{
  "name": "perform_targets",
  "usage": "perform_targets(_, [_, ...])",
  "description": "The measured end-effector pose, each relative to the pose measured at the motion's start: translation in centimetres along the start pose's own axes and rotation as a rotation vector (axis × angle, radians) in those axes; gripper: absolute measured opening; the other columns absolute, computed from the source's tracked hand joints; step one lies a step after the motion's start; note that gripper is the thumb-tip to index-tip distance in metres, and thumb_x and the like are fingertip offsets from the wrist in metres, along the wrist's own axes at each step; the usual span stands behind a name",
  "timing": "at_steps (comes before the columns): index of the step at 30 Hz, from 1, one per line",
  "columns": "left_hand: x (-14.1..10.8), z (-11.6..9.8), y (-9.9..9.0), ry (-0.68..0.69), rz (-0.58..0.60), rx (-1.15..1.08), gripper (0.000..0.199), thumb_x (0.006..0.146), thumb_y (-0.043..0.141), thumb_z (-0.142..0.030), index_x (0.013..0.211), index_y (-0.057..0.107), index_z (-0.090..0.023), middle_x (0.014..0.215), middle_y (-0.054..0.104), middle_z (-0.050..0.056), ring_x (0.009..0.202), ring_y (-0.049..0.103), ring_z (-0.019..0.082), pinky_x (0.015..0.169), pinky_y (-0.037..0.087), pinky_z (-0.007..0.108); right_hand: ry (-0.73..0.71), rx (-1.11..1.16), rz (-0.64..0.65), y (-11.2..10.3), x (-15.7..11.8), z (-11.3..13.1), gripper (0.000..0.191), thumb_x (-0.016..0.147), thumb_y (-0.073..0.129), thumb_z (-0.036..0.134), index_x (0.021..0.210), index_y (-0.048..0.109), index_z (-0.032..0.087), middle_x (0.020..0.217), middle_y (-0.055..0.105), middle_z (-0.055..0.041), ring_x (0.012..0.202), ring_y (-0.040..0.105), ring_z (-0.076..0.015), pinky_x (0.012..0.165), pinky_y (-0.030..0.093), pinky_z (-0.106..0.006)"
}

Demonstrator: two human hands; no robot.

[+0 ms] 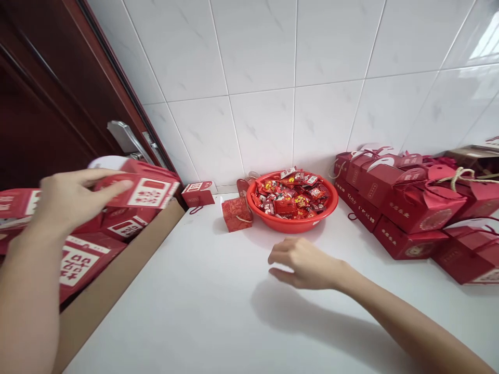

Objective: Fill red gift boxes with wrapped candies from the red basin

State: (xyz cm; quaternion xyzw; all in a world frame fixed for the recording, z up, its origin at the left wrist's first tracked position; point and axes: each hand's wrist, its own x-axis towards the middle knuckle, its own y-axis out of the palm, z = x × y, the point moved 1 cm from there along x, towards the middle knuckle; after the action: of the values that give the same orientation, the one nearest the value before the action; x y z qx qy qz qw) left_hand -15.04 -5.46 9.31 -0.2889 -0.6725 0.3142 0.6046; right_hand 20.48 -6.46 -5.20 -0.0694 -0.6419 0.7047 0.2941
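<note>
My left hand [83, 195] grips a red gift box [146, 189] with white printed panels, thumb on its near face. It is held up over a cardboard carton [128, 265], in which more red gift boxes [88, 259] lie. Above the white tabletop [187, 311] hovers my right hand [294, 262], its fingers loosely curved and apart, with nothing in them. Just beyond that hand stands a red plastic basket [292, 226] heaped with wrapped candies [290, 197].
A patterned small red box [237, 214] sits left of the basket, and another red box [198, 194] is against the tiled wall [261, 52]. Stacked red gift boxes [405, 208] line the right side. A dark door [47, 78] with a metal handle [127, 135] is at left.
</note>
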Motion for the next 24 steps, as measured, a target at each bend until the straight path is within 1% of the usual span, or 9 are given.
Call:
perform_targets(2, [-0.2, -1.0, 0.8, 0.039, 0.063, -0.122, 0.047, 0.094, 0.053, -0.051, 0.109, 0.071, -0.011, 0.099, 0.075, -0.003, 0.09, 0.065, 0.014, 0.085, 0.051, 0.025, 0.084, 0.151, -0.168, -1.2, -0.4, -1.3, 0.016, 0.096, 0.054, 0.025, 0.099, 0.067, 0.016, 0.092, 0.072, -0.0089, 0.077, 0.065, -0.0176, 0.066, 0.045, -0.029])
perform_targets(3, [-0.7, -2.1, 1.4, 0.128, 0.103, -0.194, 0.043, 0.093, 0.056, -0.05, 0.106, 0.072, -0.012, 0.104, 0.075, -0.003, 0.097, 0.065, 0.016, 0.091, 0.049, 0.027, 0.12, 0.227, -0.251, -1.8, -0.6, -1.8, 0.017, 0.097, 0.054, 0.027, 0.104, 0.066, 0.017, 0.097, 0.072, -0.0093, 0.081, 0.066, -0.0179, 0.069, 0.048, -0.029])
perform_targets(6, [-3.6, -7.1, 3.5, 0.651, 0.254, -0.349, 0.032, 0.096, 0.055, -0.045, 0.1, 0.074, -0.02, 0.1, 0.076, -0.001, 0.09, 0.067, 0.016, 0.086, 0.05, 0.026, 0.171, 0.407, -0.437, -3.6, -1.2, -2.8, 0.025, 0.098, 0.055, 0.033, 0.117, 0.064, 0.02, 0.112, 0.071, -0.0098, 0.094, 0.068, -0.019, 0.079, 0.054, -0.031])
perform_targets(8, [-6.0, -10.8, 5.0, 0.961, 0.265, -0.35, 0.027, 0.101, 0.049, -0.035, 0.099, 0.073, -0.021, 0.09, 0.074, 0.001, 0.082, 0.065, 0.015, 0.08, 0.049, 0.026, 0.143, 0.456, -0.486, -4.4, -1.5, -3.0, 0.028, 0.098, 0.056, 0.036, 0.12, 0.065, 0.021, 0.118, 0.069, -0.0099, 0.103, 0.067, -0.0204, 0.086, 0.055, -0.033])
perform_targets(11, [-8.9, -15.3, 7.3, 1.227, 0.15, -0.337, 0.03, 0.101, 0.041, -0.013, 0.088, 0.068, -0.019, 0.072, 0.063, 0.0, 0.067, 0.057, 0.013, 0.078, 0.046, 0.028, 0.098, 0.434, -0.418, -4.8, -1.9, -3.0, 0.027, 0.1, 0.054, 0.037, 0.115, 0.071, 0.023, 0.127, 0.066, -0.0102, 0.122, 0.06, -0.0238, 0.101, 0.051, -0.039])
perform_targets(13, [-10.1, -17.2, 8.6, 1.289, 0.063, -0.389, 0.032, 0.097, 0.04, -0.005, 0.081, 0.064, -0.018, 0.07, 0.06, -0.001, 0.065, 0.054, 0.012, 0.08, 0.046, 0.029, 0.114, 0.394, -0.315, -4.6, -2.2, -3.2, 0.028, 0.101, 0.052, 0.037, 0.111, 0.074, 0.024, 0.132, 0.064, -0.0099, 0.134, 0.051, -0.0265, 0.108, 0.046, -0.043])
perform_targets(15, [-10.8, -18.3, 9.8, 1.291, 0.045, -0.442, 0.031, 0.097, 0.04, -0.006, 0.08, 0.063, -0.018, 0.07, 0.06, 0.0, 0.064, 0.054, 0.013, 0.076, 0.047, 0.029, 0.142, 0.356, -0.201, -4.3, -2.4, -3.4, 0.029, 0.101, 0.05, 0.036, 0.108, 0.076, 0.024, 0.13, 0.065, -0.0094, 0.141, 0.043, -0.0281, 0.11, 0.044, -0.045])
perform_targets(19, [-11.3, -19.2, 10.7, 1.171, 0.166, -0.535, 0.028, 0.103, 0.044, -0.025, 0.087, 0.066, -0.017, 0.078, 0.067, 0.002, 0.067, 0.058, 0.014, 0.068, 0.047, 0.029, 0.173, 0.303, -0.036, -3.8, -2.4, -3.7, 0.028, 0.101, 0.05, 0.03, 0.098, 0.076, 0.022, 0.136, 0.061, -0.0096, 0.133, 0.051, -0.0279, 0.105, 0.047, -0.044])
perform_targets(24, [-11.4, -19.7, 10.2, 1.122, 0.353, -0.63, 0.026, 0.102, 0.049, -0.033, 0.1, 0.07, -0.018, 0.092, 0.075, 0.003, 0.084, 0.066, 0.018, 0.079, 0.049, 0.032, 0.125, 0.245, -0.053, -3.2, -1.8, -3.4, 0.032, 0.102, 0.043, 0.025, 0.11, 0.074, 0.022, 0.135, 0.06, -0.0112, 0.125, 0.055, -0.0261, 0.104, 0.047, -0.045])
